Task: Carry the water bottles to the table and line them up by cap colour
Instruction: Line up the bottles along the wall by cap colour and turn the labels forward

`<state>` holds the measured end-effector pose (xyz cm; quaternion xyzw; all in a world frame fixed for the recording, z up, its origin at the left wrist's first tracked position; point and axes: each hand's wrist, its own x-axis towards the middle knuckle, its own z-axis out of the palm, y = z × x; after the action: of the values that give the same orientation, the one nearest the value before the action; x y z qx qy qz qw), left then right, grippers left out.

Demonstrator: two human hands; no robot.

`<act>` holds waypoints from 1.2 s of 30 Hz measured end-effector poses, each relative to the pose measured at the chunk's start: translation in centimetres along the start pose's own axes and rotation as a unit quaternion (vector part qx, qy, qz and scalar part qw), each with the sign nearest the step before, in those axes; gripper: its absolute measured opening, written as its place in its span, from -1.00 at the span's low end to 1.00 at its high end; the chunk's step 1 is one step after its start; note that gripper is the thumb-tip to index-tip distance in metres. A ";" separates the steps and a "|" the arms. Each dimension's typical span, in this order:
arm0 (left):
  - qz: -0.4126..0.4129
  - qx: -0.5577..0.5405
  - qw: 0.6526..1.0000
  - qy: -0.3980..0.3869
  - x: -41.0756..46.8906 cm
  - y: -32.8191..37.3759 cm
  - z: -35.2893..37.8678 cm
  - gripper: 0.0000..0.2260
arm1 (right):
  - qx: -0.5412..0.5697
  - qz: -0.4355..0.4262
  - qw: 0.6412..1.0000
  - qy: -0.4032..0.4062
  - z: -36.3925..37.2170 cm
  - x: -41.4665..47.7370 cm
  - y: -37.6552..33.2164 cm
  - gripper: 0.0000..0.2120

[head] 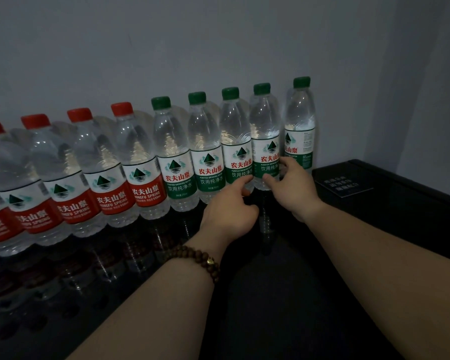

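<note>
A row of clear water bottles stands against the wall on a glossy black table (pixel 283 281). Several red-capped bottles (pixel 140 162) fill the left part and several green-capped bottles (pixel 177 154) the right part. My right hand (pixel 289 185) holds the lower label of the second green-capped bottle from the right (pixel 265 131), thumb in front and fingers round its right side. My left hand (pixel 229 211), with a bead bracelet on the wrist, touches the base of the neighbouring green-capped bottle (pixel 235 136) with its thumb tip, the other fingers curled.
A black box (pixel 390 188) with a small printed label sits at the right end of the row, close to the last green-capped bottle (pixel 299 120). The grey wall runs directly behind the bottles and turns a corner at the right.
</note>
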<state>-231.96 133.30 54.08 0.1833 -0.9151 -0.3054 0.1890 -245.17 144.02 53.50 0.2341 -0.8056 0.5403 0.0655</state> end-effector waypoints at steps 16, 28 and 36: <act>-0.003 -0.013 1.000 -0.023 -0.6 0.6 -0.3 -0.30 | 0.019 0.043 0.997 0.056 -0.2 0.0 -0.6 -0.48; 0.011 -0.019 0.999 -0.025 -0.7 0.6 -0.3 -0.30 | 0.060 0.121 0.985 0.110 -2.1 1.1 0.3 -0.67; 0.004 -0.028 0.999 -0.025 -0.7 0.7 -0.4 -0.29 | 0.083 0.116 0.990 -0.004 -3.1 2.0 1.0 -0.36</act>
<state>-231.27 133.96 54.68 0.1667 -0.9114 -0.3347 0.1720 -247.85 146.46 54.67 0.1462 -0.7799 0.6083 -0.0207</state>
